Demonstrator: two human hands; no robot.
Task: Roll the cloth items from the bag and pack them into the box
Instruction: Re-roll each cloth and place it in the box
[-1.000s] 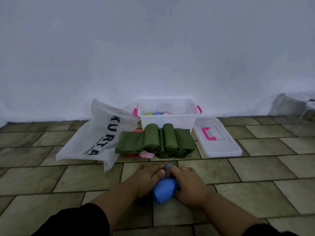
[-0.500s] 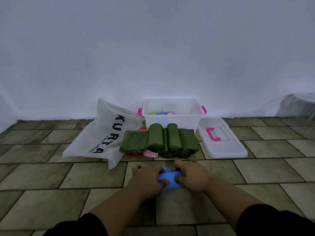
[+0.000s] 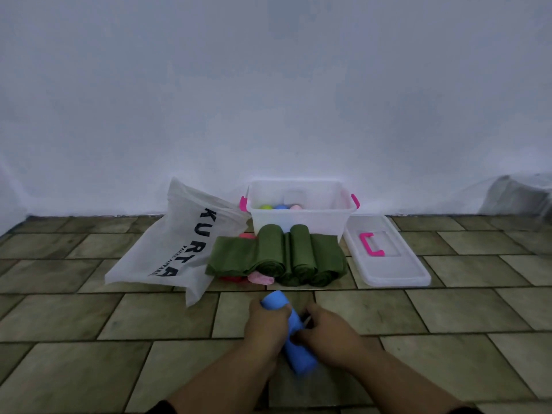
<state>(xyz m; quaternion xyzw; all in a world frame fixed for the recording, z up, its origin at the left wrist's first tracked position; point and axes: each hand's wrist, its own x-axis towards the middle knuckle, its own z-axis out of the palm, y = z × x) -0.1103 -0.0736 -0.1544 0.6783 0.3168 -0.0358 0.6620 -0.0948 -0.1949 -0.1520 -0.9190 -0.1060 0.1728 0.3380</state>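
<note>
Your left grip [image 3: 265,325] is closed round the far end of the blue cloth roll [image 3: 300,358], fingers curled over its top. Your right grip [image 3: 327,333] is closed too, fingertips tucked against the roll's right side about halfway along. Neither is spread wide, and both hold this one roll. It sits low in front of you over the tiled floor [image 3: 448,309], angled so that its near end points toward you and a little right (that end is blurred, and you cannot tell whether it touches the tiles).

Count what lies beyond it. There is one white bag [image 3: 179,249] printed KURTA, lying slumped on the floor at the left. One clear plastic box [image 3: 301,221] with pink handles stands against the wall, and three rolled cloths show over its front rim: a yellow-green roll [image 3: 265,207], a blue one [image 3: 280,207] and a pale pink one [image 3: 295,207]. One clear lid [image 3: 388,264] with a pink handle lies flat just right of the box.

Just in front of the box lies a pile of green cloth [image 3: 277,255]. Two rolls in it are plain, with flatter green folds either side, so the full count stays unsure. A pink cloth [image 3: 261,277] pokes out from under the pile's near edge, with red cloth [image 3: 231,277] beside it.
</note>
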